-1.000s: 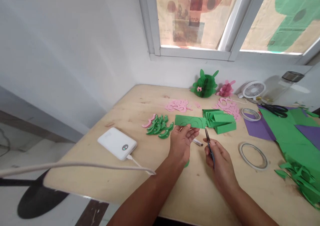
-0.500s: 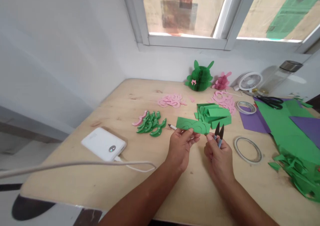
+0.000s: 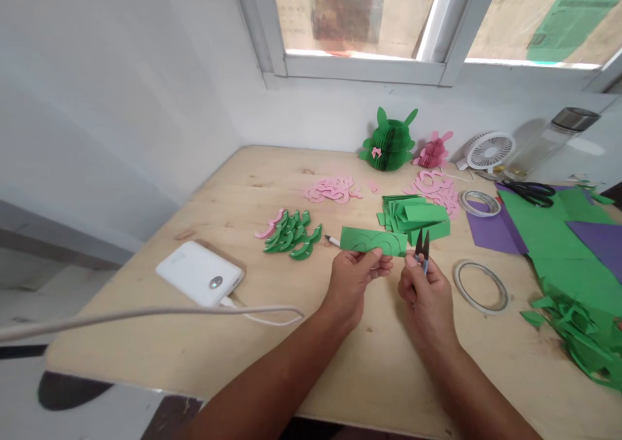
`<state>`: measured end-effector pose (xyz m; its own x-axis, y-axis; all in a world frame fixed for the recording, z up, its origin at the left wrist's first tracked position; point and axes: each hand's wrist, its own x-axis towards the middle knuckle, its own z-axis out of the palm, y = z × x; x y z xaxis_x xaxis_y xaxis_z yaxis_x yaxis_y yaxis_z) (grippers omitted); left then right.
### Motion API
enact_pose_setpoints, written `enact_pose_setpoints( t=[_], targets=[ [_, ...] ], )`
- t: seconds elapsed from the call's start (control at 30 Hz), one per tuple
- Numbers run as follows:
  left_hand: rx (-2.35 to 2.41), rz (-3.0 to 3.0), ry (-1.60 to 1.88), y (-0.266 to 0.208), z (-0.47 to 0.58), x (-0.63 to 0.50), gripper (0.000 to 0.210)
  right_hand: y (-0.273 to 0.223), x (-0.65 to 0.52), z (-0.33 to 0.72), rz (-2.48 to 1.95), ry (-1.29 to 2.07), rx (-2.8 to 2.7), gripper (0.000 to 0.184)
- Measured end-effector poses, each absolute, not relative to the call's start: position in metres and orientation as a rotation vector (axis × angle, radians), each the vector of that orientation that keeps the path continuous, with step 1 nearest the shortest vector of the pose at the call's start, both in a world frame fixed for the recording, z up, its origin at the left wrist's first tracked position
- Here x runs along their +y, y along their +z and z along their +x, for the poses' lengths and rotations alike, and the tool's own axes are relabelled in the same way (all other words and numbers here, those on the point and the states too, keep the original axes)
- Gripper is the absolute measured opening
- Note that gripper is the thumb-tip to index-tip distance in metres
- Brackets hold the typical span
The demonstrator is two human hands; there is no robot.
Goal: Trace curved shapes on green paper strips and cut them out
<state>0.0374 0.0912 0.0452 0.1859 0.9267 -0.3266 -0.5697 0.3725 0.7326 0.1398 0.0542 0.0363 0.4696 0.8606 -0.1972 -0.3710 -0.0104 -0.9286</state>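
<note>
My left hand (image 3: 354,281) pinches a green paper strip (image 3: 374,240) by its lower edge; curved outlines are drawn on the strip. In my right hand (image 3: 427,291) is a pair of thread snips (image 3: 422,249), dark blades pointing up and a little apart, just beyond the strip's right end. A white pen (image 3: 333,240) with a dark tip pokes out left of the strip. Behind the strip lies a pile of folded green paper pieces (image 3: 413,216). To the left sit curved green cut-outs (image 3: 291,232) with a pink one (image 3: 270,225) at their edge.
Pink cut-outs (image 3: 331,189) lie farther back, near a green paper rabbit (image 3: 389,145) and a pink one (image 3: 432,151). A white power bank (image 3: 194,271) with a cable is left. Tape rolls (image 3: 482,288), black scissors (image 3: 529,192), green scraps (image 3: 578,326), a fan (image 3: 490,150) and bottle (image 3: 549,145) stand right.
The snips' blades have moved slightly left, closer to the strip's right end, and appear nearer together. The strip is a little more level. The whole view has shifted slightly.
</note>
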Motion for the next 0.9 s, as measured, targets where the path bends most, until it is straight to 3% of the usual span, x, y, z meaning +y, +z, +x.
enact_pose_setpoints(
  t=[0.9],
  targets=[
    [0.758, 0.401, 1.248, 0.052, 0.035, 0.092, 0.024, 0.030, 0.044, 0.125, -1.349, 1.136, -0.772, 0.050]
  ],
)
